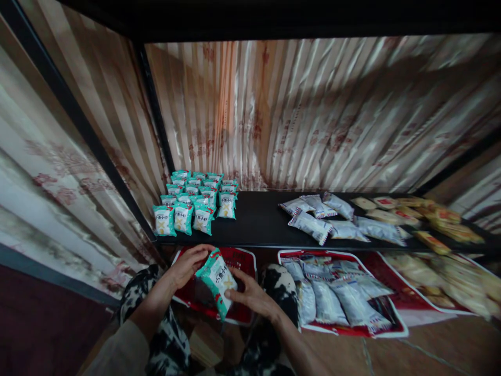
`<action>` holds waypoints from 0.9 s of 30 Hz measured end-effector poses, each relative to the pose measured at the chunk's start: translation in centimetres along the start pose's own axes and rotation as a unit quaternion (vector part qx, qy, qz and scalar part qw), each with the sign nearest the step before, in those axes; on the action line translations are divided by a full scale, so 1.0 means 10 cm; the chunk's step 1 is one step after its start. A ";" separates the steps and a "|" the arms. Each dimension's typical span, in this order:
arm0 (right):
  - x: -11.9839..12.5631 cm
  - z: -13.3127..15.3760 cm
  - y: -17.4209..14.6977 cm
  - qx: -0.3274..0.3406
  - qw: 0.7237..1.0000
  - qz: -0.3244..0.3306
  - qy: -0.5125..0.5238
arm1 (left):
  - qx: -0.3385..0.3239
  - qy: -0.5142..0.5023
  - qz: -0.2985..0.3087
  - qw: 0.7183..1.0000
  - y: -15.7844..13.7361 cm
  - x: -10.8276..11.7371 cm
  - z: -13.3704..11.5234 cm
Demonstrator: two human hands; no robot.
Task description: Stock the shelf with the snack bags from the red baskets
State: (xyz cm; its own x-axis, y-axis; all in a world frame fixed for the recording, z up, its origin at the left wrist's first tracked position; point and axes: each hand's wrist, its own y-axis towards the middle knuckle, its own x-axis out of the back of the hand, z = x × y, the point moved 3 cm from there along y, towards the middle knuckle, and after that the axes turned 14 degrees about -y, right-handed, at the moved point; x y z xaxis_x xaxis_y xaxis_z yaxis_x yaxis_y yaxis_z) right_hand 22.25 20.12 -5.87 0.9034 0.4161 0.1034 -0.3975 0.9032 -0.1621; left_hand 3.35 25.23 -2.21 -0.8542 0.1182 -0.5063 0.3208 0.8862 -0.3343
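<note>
Packet (pixel 224 277), green and white, tilts above the left red basket (pixel 243 259), grasped at its right side by the right hand (pixel 252 295). The left hand (pixel 188 266) lies against its upper left edge; I can't tell whether it grips. Matching packets (pixel 182 218) stand in rows on the black shelf (pixel 258 222), far left.

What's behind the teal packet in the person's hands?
Behind the teal packet, parts of a red basket with a white rim show. The packet, left hand and right hand cover some of it, so whatever lies directly behind them cannot be seen.
</note>
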 end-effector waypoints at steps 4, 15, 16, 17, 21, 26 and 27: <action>0.14 -0.05 0.07 -0.007 0.994 -0.106 -0.010 | -0.080 -0.046 -0.035 0.995 0.10 -0.03 0.07; 0.45 -0.18 0.39 -0.040 0.950 -0.301 -0.071 | -0.106 0.101 -0.088 0.985 0.51 -0.19 0.63; 0.48 -0.16 0.41 -0.037 0.953 -0.294 -0.068 | -0.116 0.105 -0.102 0.982 0.58 -0.20 0.63; 0.50 -0.14 0.43 -0.031 0.956 -0.285 -0.057 | -0.125 0.105 -0.111 0.980 0.64 -0.20 0.62; 0.64 -0.06 0.56 -0.030 0.968 -0.250 0.011 | -0.144 0.083 -0.111 0.980 0.90 -0.20 0.58; 0.79 -0.06 0.87 -0.026 0.955 -0.295 -0.026 | -0.184 0.136 -0.154 0.961 1.16 -0.15 0.60; 0.81 -0.08 0.95 -0.021 0.949 -0.310 -0.042 | -0.199 0.164 -0.167 0.952 1.18 -0.15 0.60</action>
State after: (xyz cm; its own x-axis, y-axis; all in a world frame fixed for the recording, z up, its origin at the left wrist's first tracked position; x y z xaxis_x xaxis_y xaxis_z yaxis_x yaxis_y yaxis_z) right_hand 25.89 31.98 -7.37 0.9448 -0.1864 0.2696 0.2156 0.9729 -0.0829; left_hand 10.85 32.87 -10.15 -0.9840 -0.1240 -0.1277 -0.1153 0.9906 -0.0733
